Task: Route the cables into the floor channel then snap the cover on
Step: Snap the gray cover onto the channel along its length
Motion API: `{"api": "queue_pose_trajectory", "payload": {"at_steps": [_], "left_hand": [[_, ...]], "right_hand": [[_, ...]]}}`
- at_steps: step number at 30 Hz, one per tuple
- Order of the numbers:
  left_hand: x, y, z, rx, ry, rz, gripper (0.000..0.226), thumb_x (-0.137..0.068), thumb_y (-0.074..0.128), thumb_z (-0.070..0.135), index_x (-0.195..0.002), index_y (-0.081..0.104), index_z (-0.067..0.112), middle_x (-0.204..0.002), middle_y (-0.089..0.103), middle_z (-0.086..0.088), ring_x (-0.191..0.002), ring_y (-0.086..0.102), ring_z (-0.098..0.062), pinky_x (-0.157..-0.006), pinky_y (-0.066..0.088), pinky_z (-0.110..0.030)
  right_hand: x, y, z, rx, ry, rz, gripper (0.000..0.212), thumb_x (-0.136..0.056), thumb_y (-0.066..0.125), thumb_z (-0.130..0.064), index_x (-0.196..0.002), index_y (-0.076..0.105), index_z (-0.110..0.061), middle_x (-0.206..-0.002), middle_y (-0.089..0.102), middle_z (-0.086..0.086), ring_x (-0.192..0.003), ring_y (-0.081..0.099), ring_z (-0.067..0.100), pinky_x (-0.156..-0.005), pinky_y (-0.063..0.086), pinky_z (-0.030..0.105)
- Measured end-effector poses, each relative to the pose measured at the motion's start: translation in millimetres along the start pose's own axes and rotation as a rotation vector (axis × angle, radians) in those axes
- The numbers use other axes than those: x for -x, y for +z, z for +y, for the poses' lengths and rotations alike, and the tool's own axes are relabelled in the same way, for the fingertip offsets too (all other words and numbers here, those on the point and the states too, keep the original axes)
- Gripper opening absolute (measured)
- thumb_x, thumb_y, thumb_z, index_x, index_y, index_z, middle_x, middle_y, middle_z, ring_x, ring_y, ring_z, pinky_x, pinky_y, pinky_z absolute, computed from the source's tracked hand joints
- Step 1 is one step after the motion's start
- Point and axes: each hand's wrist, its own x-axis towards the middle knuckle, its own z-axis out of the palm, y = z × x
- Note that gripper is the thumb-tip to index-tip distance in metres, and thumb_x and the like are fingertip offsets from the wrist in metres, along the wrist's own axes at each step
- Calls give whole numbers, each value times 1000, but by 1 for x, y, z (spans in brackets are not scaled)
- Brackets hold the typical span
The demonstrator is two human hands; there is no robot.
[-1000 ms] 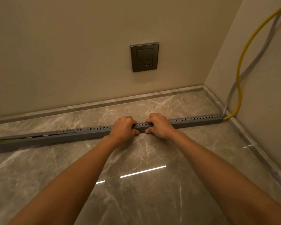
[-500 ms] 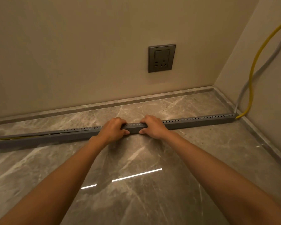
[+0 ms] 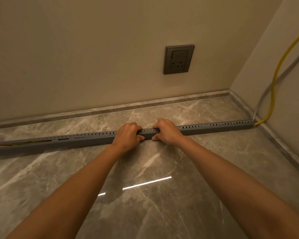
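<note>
Hands unmoved, left hand [image 3: 128, 135], right hand [image 3: 167, 131] gripping channel [image 3: 86, 139], cover perhaps unseated leftward

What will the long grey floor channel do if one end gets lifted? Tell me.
The grey channel is long, thin and slotted, so it would probably flex and sag. It looks like light plastic, likely sliding easily on the glossy stone floor. The yellow cable at its right end may tug back.

Channel [image 3: 86, 141] cut off at left edge, yellow cable [image 3: 276, 73] leaving frame (top right), fingers [image 3: 156, 121] curled behind channel
</note>
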Motion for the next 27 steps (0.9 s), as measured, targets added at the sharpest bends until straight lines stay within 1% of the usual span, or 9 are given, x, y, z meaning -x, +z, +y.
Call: {"api": "queue_pose_trajectory", "payload": {"at_steps": [4,9,12,17,21,24,27], "left_hand": [[5,-6,-15,69,-12,-48,34,-89,61,23,-120,61,9,-115,61,-13,-105,56,-28,-88,44,-35],[20,-25,-56,47,-102,-84,36,-88,64,27,-119,61,10,-116,61,-13,-106,56,-28,-89,46,-38],[27,-32,-73,43,-129,-85,38,-86,66,28,-121,62,12,-116,63,-12,-106,56,-28,-89,46,-39],[29,-28,-78,-11,-95,-29,35,-87,64,29,-119,63,14,-114,63,-10,-105,57,-28,-89,46,-39],[29,-27,-77,-55,-57,2,31,-89,61,29,-114,65,12,-110,64,-11,-101,58,-28,-84,46,-37],[30,-28,-79,-46,-40,-4,32,-88,61,29,-115,65,12,-109,65,-11,-101,59,-28,-84,46,-37],[29,-30,-83,16,-44,-55,33,-87,64,29,-116,64,13,-111,64,-11,-102,58,-27,-86,47,-37]], "right_hand": [[-3,-1,-6,13,9,-62,31,-80,71,-26,-104,67,-6,-109,63,15,-102,58,31,-83,46,35],[-11,10,-36,-24,-44,-89,36,-83,68,-28,-111,64,-6,-115,59,15,-106,55,31,-89,44,38],[-16,21,-58,-39,-87,-97,35,-85,65,-29,-113,61,-8,-116,56,15,-108,52,31,-90,42,38],[-19,31,-75,-40,-88,-42,33,-85,65,-28,-110,62,-7,-113,56,14,-106,50,29,-88,40,36],[-17,31,-79,-8,-76,-1,30,-84,67,-26,-105,65,-6,-108,57,13,-102,52,29,-82,39,35],[-17,27,-81,17,-72,-33,31,-83,67,-26,-107,65,-6,-108,57,13,-102,53,30,-82,40,35],[-19,24,-82,38,-63,-83,34,-84,67,-28,-110,63,-7,-113,56,13,-104,53,30,-81,39,33]]}}
